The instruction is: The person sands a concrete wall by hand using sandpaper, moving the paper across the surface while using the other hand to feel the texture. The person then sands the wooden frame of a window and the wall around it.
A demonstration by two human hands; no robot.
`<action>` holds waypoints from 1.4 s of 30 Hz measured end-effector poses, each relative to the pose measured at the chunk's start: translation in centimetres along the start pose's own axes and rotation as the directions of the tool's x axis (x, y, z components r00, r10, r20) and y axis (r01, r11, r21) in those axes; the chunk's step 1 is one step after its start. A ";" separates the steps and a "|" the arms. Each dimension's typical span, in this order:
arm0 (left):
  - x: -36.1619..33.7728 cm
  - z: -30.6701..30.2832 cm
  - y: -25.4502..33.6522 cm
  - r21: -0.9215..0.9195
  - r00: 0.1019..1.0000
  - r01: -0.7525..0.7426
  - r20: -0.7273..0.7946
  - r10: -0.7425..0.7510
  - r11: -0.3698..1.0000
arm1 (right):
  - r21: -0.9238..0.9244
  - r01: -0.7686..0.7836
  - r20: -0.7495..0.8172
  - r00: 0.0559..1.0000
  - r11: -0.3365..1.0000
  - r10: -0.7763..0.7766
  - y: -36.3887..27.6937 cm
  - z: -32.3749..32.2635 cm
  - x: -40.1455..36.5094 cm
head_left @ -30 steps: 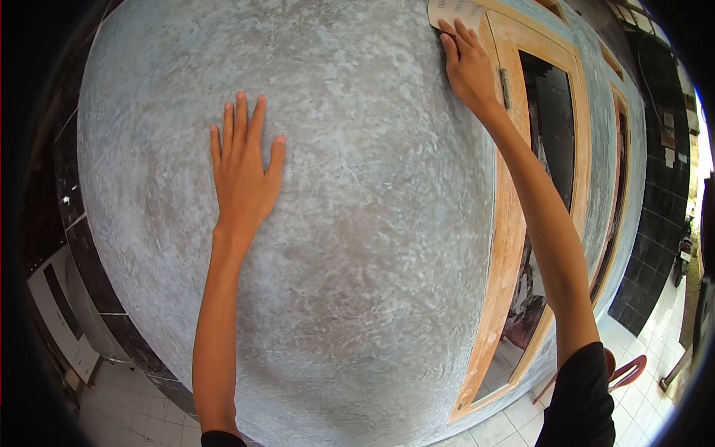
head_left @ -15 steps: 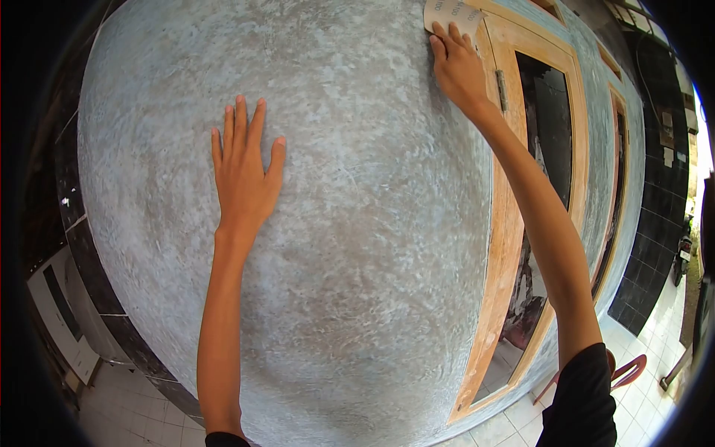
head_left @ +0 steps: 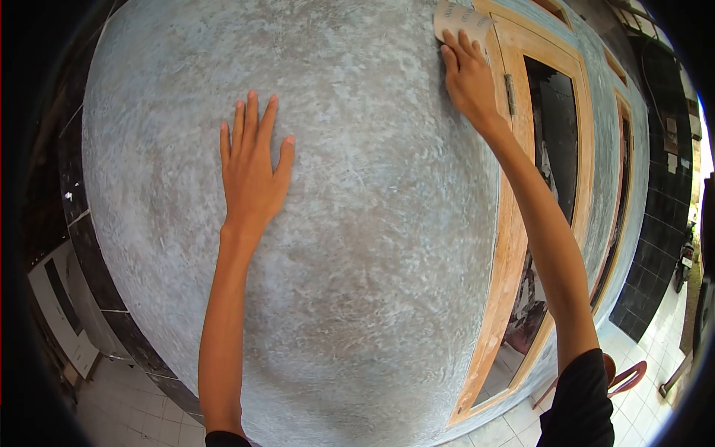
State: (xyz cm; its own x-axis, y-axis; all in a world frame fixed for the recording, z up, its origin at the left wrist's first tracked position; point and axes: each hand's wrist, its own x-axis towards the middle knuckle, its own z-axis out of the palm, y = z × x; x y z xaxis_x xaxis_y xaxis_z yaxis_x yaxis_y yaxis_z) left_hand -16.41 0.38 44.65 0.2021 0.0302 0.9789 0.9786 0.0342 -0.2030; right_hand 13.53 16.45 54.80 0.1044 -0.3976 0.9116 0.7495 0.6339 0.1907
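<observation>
L hand lies flat on mottled grey-blue wall, approx 10 o'clock in view, tips pointing up to 12; its fingers are spread apart, nothing in them, thumb out toward 2. R hand is up at 1 o'clock, fingers a little apart, laid over lower edge of tan printed sheet; can't tell if they grip it or just press. Sheet's at 1 o'clock, nr top edge of view, on wall, w/ its right end at wooden frame. Metal hinge is just beside R wrist, toward 4 from hand; dark glass beyond. Red chair, partly hidden, at 4; black tiles at 3.
</observation>
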 end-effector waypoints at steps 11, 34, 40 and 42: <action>0.1 0.3 -0.1 0.011 1.000 -0.009 -0.010 0.009 1.000 | -0.033 -0.096 -0.026 0.995 0.995 0.096 1.0 0.2 0.7; 0.6 -0.4 -1.9 -0.002 0.998 -0.064 0.003 0.064 0.998 | 0.125 0.232 0.201 0.946 0.965 -0.253 -5.6 -0.5 -3.1; 0.7 -0.2 -1.9 0.005 0.998 -0.062 -0.011 0.062 0.998 | 0.023 -0.076 0.010 0.997 0.997 0.075 -0.6 0.4 -0.4; 0.7 -0.1 -1.8 0.000 0.998 -0.064 -0.020 0.064 0.998 | 0.023 0.055 0.103 0.993 0.998 -0.057 -3.5 -0.1 -2.0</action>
State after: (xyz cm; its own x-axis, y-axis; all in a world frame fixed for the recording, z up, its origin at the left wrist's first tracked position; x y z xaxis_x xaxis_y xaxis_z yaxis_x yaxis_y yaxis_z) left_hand -17.99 0.28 45.72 0.2646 0.0125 0.9643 0.9638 0.0321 -0.2648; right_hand 10.78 14.95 52.21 -0.0058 -0.3628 0.9318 0.7390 0.6263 0.2485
